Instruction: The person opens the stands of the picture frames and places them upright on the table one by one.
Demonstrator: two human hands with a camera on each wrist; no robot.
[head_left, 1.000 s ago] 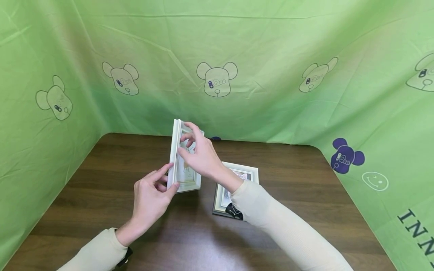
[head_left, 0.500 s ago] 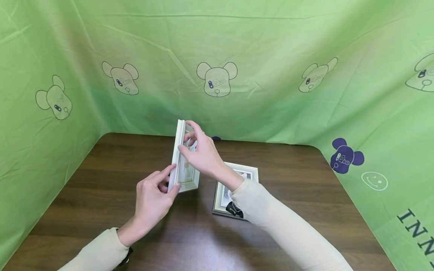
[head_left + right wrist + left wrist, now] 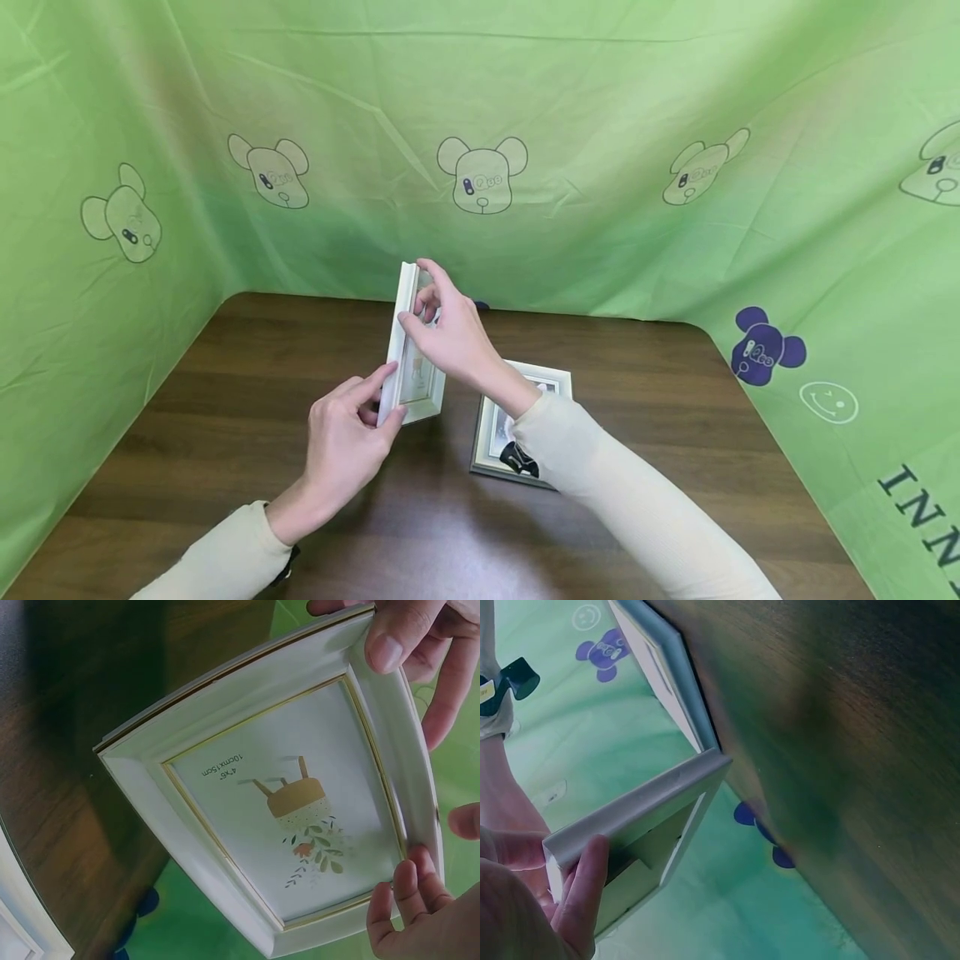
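A white picture frame (image 3: 422,408) with a thin gold inner line is held up on its edge, turned sharply sideways in the head view. In the right wrist view its insert (image 3: 307,832) shows a potted plant drawing and printed size text. My left hand (image 3: 341,442) grips the near lower corner, thumb on the front. My right hand (image 3: 459,337) holds the upper part, fingers bent against the front and inner border, thumb at the side edge. The left wrist view shows the frame's back (image 3: 649,847), partly dark. A second picture frame (image 3: 497,442) lies face up, partly covered by my right forearm.
The brown wooden table (image 3: 637,433) has a green printed cloth (image 3: 585,250) around its back and sides. Black clips are on both sleeves; the right clip (image 3: 519,458) hangs over the lying frame.
The held picture frame has shifted a little to the right and turned more edge-on. Both hands have moved with it; the second frame stays where it was.
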